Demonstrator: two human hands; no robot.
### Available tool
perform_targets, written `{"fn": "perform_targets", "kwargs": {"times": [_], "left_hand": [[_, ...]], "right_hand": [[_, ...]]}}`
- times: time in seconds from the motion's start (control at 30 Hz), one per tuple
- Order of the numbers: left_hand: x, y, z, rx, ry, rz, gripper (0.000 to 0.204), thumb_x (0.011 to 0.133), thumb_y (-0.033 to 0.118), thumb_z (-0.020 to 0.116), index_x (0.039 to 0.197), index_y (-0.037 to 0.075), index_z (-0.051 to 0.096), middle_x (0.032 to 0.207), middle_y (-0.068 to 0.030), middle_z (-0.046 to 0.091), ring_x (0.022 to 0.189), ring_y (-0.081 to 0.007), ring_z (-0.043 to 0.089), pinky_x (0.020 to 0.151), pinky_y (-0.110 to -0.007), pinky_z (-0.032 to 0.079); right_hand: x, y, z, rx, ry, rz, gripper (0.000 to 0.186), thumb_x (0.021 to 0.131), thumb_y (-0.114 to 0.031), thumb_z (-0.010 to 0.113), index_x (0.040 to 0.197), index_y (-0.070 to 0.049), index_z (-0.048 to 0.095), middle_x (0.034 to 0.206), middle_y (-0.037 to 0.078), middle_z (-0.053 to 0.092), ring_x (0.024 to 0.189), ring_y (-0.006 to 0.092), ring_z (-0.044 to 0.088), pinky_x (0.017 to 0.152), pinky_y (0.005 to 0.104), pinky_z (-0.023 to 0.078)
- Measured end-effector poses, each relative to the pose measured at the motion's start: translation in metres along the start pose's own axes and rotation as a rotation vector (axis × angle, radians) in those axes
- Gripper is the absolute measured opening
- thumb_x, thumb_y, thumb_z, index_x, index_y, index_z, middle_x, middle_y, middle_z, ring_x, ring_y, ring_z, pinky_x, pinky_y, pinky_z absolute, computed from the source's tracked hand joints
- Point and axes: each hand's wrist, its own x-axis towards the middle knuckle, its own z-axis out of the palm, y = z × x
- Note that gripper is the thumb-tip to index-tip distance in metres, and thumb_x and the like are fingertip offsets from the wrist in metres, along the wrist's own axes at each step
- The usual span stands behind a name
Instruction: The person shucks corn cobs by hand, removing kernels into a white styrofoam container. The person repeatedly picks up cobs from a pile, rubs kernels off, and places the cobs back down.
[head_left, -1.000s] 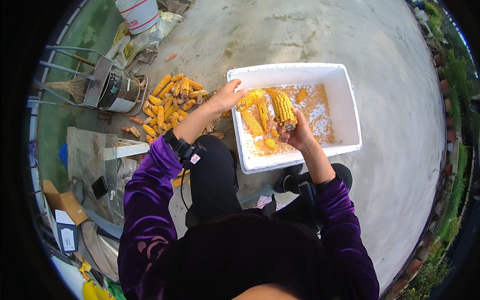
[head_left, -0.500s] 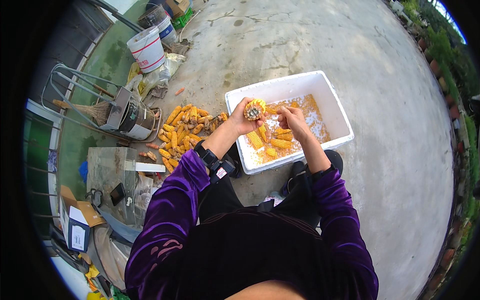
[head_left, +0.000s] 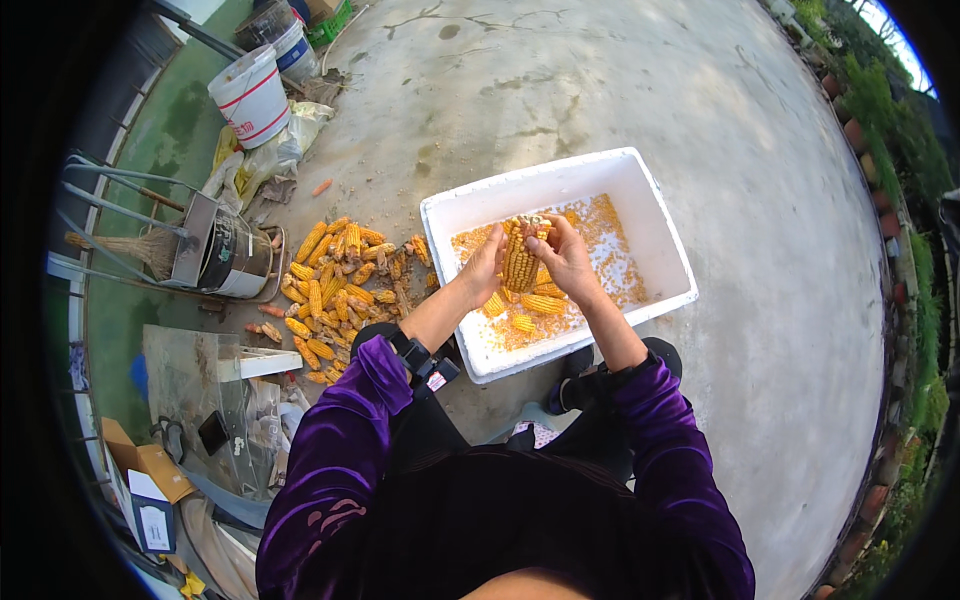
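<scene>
An ear of yellow corn (head_left: 521, 262) stands roughly upright over the white foam box (head_left: 662, 268). My right hand (head_left: 566, 262) grips it from the right, thumb across its front near the top. On its other side is my left hand (head_left: 483, 266), fingers stretched upward close against the ear; whether they touch it is hard to tell. Below, several ears and pieces of corn (head_left: 543, 303) lie in the box among loose yellow kernels (head_left: 603, 220). Part of the box floor is hidden by my hands.
A heap of corn ears (head_left: 335, 290) lies on the concrete left of the box. Farther left are a metal hand cart (head_left: 200, 240) with a bucket and a broom (head_left: 135, 248). A white bucket (head_left: 252, 98) stands at the back left; plants (head_left: 885, 130) line the right edge.
The ear has turned from end-on to upright, and my right hand has moved from beside it to gripping it. My left hand's fingers have straightened. The view has shifted slightly.
</scene>
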Motion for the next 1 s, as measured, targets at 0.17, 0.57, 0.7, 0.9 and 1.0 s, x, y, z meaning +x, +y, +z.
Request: {"fn": "perform_targets", "kwargs": {"times": [0.17,0.57,0.7,0.9,1.0], "left_hand": [[0.015,-0.005,0.002,0.115,-0.026,0.246,0.048,0.091,0.031,0.058,0.128,0.006,0.041,0.116,-0.0057,0.052,0.104,-0.0159,0.054,0.087,-0.034,0.048],[0.033,0.002,-0.007,-0.242,0.097,0.314,0.032,0.095,0.033,0.052,0.114,0.007,0.051,0.102,-0.0049,0.061,0.092,-0.0163,0.060,0.083,-0.034,0.050],[0.036,0.002,-0.004,-0.396,0.044,0.228,0.034,0.094,0.035,0.053,0.114,0.007,0.052,0.100,-0.0071,0.062,0.092,-0.0171,0.061,0.082,-0.034,0.051],[0.029,0.021,0.011,-0.220,-0.094,0.288,0.042,0.091,0.035,0.057,0.119,0.006,0.047,0.098,-0.0116,0.062,0.090,-0.0201,0.063,0.079,-0.035,0.053],[0.023,0.022,0.022,-0.126,-0.110,0.349,0.056,0.079,0.018,0.069,0.125,0.004,0.040,0.106,-0.0104,0.056,0.093,-0.0199,0.061,0.085,-0.035,0.053]], "right_hand": [[0.012,0.026,-0.009,0.229,0.048,0.191,0.033,0.098,-0.027,0.047,0.108,0.002,0.059,0.094,0.006,0.065,0.083,0.0112,0.060,0.074,0.0246,0.049],[0.009,0.032,0.001,-0.066,0.223,-0.006,0.012,0.087,-0.008,0.065,0.093,0.002,0.066,0.074,0.000,0.065,0.064,0.0056,0.056,0.061,0.0191,0.048],[0.009,0.018,-0.026,-0.091,0.248,0.062,0.010,0.088,-0.008,0.063,0.082,0.000,0.062,0.064,-0.004,0.054,0.057,0.0020,0.047,0.051,0.0187,0.039],[-0.058,-0.039,-0.195,-0.248,0.586,0.017,0.012,0.087,-0.011,0.064,0.084,0.001,0.063,0.060,0.000,0.057,0.054,0.0104,0.053,0.053,0.0231,0.043],[-0.090,-0.044,-0.194,-1.924,0.696,0.394,0.038,0.084,-0.018,0.063,0.113,0.007,0.056,0.112,0.022,0.059,0.106,0.0354,0.057,0.090,0.0416,0.045]]}}
